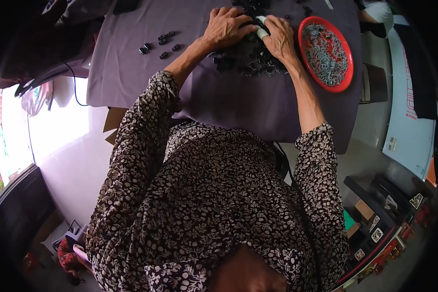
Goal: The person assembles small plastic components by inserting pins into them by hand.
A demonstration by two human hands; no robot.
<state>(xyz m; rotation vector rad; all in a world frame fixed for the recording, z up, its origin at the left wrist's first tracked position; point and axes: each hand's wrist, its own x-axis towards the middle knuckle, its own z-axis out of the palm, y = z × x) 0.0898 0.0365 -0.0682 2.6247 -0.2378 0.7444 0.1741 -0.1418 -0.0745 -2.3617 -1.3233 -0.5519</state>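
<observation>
Both hands meet over a heap of small black plastic parts point(265, 61) on the cloth-covered table. My left hand point(226, 28) has its fingers bent and its thumb pointing at the other hand. Close beside it, my right hand point(279, 40) wears white coverings on thumb and forefinger, the two tips drawn toward each other. Whatever the fingertips hold is too small and dark to make out. To the right of my right hand lies a red oval tray point(347, 73) with many thin silvery metal pieces point(326, 53), likely screws or pins.
Several loose black pieces point(164, 55) lie left of my left forearm. More black parts point(253, 6) are heaped beyond my hands. A purple-grey cloth point(131, 73) covers the table. A cardboard box point(113, 121) stands under its left edge, and a stool point(374, 82) at its right.
</observation>
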